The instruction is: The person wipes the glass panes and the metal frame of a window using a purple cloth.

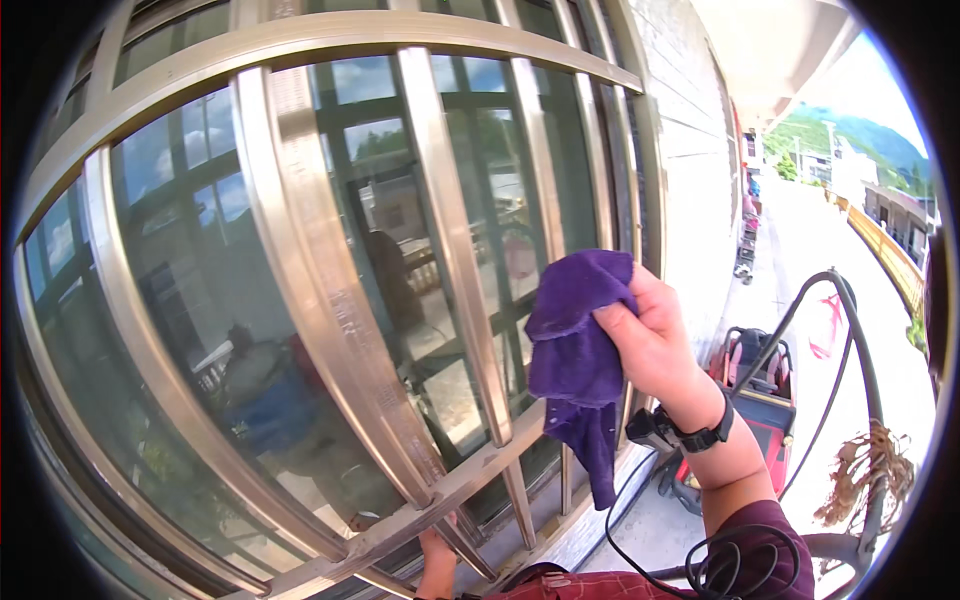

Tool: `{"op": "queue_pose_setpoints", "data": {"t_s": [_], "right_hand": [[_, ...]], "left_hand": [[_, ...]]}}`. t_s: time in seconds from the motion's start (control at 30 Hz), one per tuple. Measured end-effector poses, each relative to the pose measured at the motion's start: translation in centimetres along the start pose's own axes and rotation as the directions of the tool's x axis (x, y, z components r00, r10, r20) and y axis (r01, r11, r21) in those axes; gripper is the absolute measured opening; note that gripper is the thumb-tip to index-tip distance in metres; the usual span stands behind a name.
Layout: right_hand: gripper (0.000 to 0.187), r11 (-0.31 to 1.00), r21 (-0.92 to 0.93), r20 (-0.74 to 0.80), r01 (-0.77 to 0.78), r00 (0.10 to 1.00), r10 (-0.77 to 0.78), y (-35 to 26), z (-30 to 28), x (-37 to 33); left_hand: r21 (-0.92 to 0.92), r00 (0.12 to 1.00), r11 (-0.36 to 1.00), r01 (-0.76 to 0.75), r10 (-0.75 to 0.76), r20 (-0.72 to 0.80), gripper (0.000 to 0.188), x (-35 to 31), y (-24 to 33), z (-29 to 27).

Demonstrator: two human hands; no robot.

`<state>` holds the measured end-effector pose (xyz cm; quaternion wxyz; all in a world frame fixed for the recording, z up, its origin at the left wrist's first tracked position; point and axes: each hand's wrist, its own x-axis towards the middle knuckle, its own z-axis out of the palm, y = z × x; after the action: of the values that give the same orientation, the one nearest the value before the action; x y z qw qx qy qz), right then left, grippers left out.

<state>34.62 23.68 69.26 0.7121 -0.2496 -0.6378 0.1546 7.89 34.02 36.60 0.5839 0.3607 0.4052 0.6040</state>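
A purple cloth [580, 335] hangs bunched from my right hand [655, 335], pinched between thumb and fingers, its lower end dangling in a narrow tail. It is held up in front of the metal window bars [450, 240]. At the bottom of the window, my left hand [437, 560] reaches in by the lower rail [480, 465]. The bars partly cover it, and its fingers are too hidden to show their pose. Behind the bars, the window glass [190, 330] reflects sky, buildings and a person.
Black cables [735, 560] loop by my right forearm. A red and black machine [740, 430] stands on the pavement to the right. Nearer, a curved dark pipe [868, 340] rises beside dried brown plant matter [870, 470]. A white wall [690, 150] runs on beyond the window.
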Motion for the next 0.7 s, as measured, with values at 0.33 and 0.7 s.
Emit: {"op": "queue_pose_setpoints", "data": {"t_s": [0.33, 0.7], "right_hand": [[0.021, 0.979, -0.191, -0.112, 0.073, 0.989, -0.096, 1.6, -0.1, -3.5], [0.038, 0.584, -0.764, 0.314, 0.274, 0.949, -0.033, 10.5, 2.7, -10.2]], "left_hand": [[0.334, 0.981, 0.924, -0.188, 0.162, 0.105, 0.058, -0.4, 0.2, -0.2], [0.331, 0.93, 0.879, -0.343, 0.267, 0.254, 0.063, -0.4, 0.4, -0.8]]}}
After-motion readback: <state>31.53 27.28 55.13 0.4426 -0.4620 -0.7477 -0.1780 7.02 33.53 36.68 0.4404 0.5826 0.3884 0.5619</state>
